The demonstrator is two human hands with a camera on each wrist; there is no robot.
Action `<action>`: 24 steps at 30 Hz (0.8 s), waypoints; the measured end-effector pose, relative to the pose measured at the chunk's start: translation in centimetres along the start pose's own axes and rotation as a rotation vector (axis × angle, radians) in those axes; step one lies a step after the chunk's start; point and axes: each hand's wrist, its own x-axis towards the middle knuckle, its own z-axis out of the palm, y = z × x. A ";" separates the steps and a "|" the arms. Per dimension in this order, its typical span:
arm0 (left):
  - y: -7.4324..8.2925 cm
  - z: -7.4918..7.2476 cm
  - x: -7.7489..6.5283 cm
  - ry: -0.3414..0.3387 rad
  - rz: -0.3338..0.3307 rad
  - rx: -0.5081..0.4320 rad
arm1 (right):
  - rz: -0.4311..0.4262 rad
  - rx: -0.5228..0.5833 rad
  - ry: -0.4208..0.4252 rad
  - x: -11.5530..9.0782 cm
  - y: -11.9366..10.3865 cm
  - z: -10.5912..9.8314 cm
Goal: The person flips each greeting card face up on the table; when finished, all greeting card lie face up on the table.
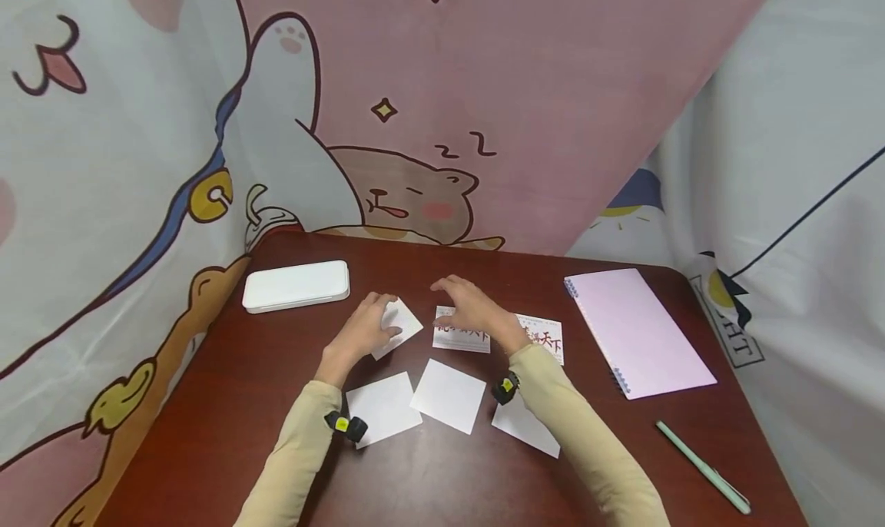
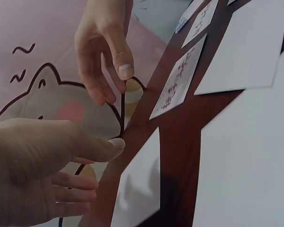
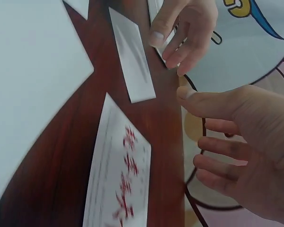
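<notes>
Head view: pen lies nearest, at the right on the dark wood table. Next, a loose row of blank cards: left card; middle card, one corner meeting the left card's edge; right card, partly under the right sleeve.

Behind these, a second row. Far blank card lies partly hidden below the left hand. First lettered card, red characters up, lies partly below the right hand; second lettered card lies just beyond the right forearm.

Fingers, both wrist views: loosely bent, thumb well apart from the fingertips, nothing held on either side. Both hands appear raised off the cards.

Handling (judged): cards look light, thin and fairly stiff, likely to slide on the smooth table; corners could crease. Lying flat, they give little edge to get under. Best hold: press one edge, lift the opposite one, pinch thumb against forefinger there, off the lettering.

Outer items: spiral notebook at right; white case at far left. Printed curtain behind.
</notes>
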 end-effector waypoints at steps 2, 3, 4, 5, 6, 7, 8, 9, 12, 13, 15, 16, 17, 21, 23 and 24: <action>-0.5 -0.1 -0.3 0.005 -0.024 0.021 | -0.002 0.001 -0.020 0.8 -0.7 0.4; -0.7 -0.2 -0.5 0.005 -0.036 0.036 | -0.004 0.005 -0.035 1.1 -1.0 0.6; -0.9 -0.2 -0.6 0.006 -0.046 0.057 | -0.005 0.012 -0.053 1.5 -1.3 0.8; -1.0 -0.2 -0.8 0.003 -0.057 0.082 | -0.007 0.019 -0.075 1.8 -1.6 0.9; -1.2 -0.3 -1.0 -0.001 -0.069 0.106 | -0.010 0.025 -0.097 2.0 -1.8 1.1; -1.3 -0.3 -1.2 -0.004 -0.078 0.128 | -0.012 0.027 -0.121 2.3 -2.0 1.3; -1.4 -0.3 -1.4 -0.008 -0.089 0.147 | -0.011 0.032 -0.144 2.6 -2.2 1.5; -1.5 -0.3 -1.6 -0.012 -0.096 0.167 | -0.006 0.036 -0.166 2.8 -2.3 1.6; -1.9 -0.3 -1.9 -0.028 -0.122 0.205 | 0.019 0.025 -0.200 3.6 -2.5 2.2; -2.0 -0.3 -1.9 -0.030 -0.128 0.213 | 0.029 0.019 -0.202 3.9 -2.6 2.4; -2.3 -0.1 -1.9 -0.030 -0.134 0.226 | 0.044 0.005 -0.202 4.5 -2.7 2.8; -2.3 0.0 -1.9 -0.029 -0.136 0.227 | 0.050 -0.007 -0.201 4.8 -2.8 3.0; -2.4 0.0 -1.8 -0.027 -0.139 0.225 | 0.057 -0.020 -0.203 5.1 -2.9 3.2; -2.6 0.1 -1.6 -0.014 -0.146 0.210 | 0.100 -0.082 -0.230 6.1 -3.6 3.9; -2.5 0.1 -1.4 -0.015 -0.147 0.201 | 0.136 -0.110 -0.254 6.4 -3.8 3.9; -2.5 0.1 -1.3 -0.018 -0.147 0.197 | 0.150 -0.122 -0.265 6.5 -4.0 4.0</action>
